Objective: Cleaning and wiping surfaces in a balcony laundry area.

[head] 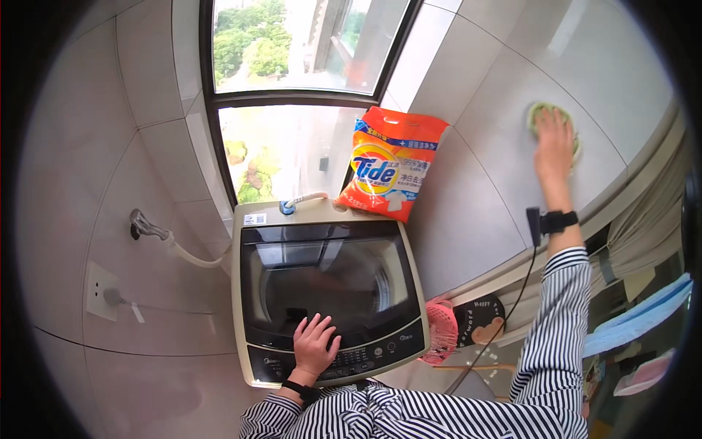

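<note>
My right hand (553,144) presses a light green cloth (570,129) flat against the grey tiled wall (493,104) at the upper right, my arm stretched out. Spread over the front edge of the lid of a Midea top-loading washing machine (329,291), my left hand (315,344) holds nothing. The machine's dark see-through lid is down, with the control panel along its near side. An orange Tide detergent bag (392,164) stands on the machine's back right corner, leaning by the window.
A metal tap (148,224) with a pale hose and a wall socket (102,291) with a plug are on the left wall. A pink plastic basket (440,333) and a black round mat (480,321) lie right of the machine. A cable hangs from my right wrist. Blue cloth (636,324) hangs far right.
</note>
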### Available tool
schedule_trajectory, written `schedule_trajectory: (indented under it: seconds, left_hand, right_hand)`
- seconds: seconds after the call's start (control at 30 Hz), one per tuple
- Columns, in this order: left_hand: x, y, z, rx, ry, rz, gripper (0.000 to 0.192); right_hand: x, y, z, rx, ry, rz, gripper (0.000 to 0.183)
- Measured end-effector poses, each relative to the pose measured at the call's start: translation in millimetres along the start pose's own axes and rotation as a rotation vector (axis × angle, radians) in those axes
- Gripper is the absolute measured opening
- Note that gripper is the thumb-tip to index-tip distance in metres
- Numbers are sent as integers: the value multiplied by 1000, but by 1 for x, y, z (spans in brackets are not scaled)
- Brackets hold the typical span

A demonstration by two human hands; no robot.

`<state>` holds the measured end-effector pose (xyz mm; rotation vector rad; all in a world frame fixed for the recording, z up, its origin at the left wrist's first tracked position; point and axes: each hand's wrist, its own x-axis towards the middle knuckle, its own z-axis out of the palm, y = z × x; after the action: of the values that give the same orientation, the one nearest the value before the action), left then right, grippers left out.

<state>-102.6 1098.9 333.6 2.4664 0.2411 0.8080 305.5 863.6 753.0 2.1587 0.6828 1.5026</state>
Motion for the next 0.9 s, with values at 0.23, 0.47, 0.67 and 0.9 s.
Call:
schedule_trajectory:
  seconds: [0.23, 0.47, 0.67, 0.9]
  left_hand:
    - [-2, -3, -2, 24, 0, -25, 20]
    - [-1, -2, -4, 40, -8, -32, 19]
    - [6, 3, 2, 9, -19, -21, 19]
    - [4, 2, -2, 41, -25, -47, 19]
  right_hand:
    - [8, -79, 62, 50, -93, -12, 42]
    - [-167, -209, 154, 346, -444, -205, 39]
    - [-141, -177, 169, 404, -453, -9, 37]
    - [51, -92, 109, 116, -63, 9, 39]
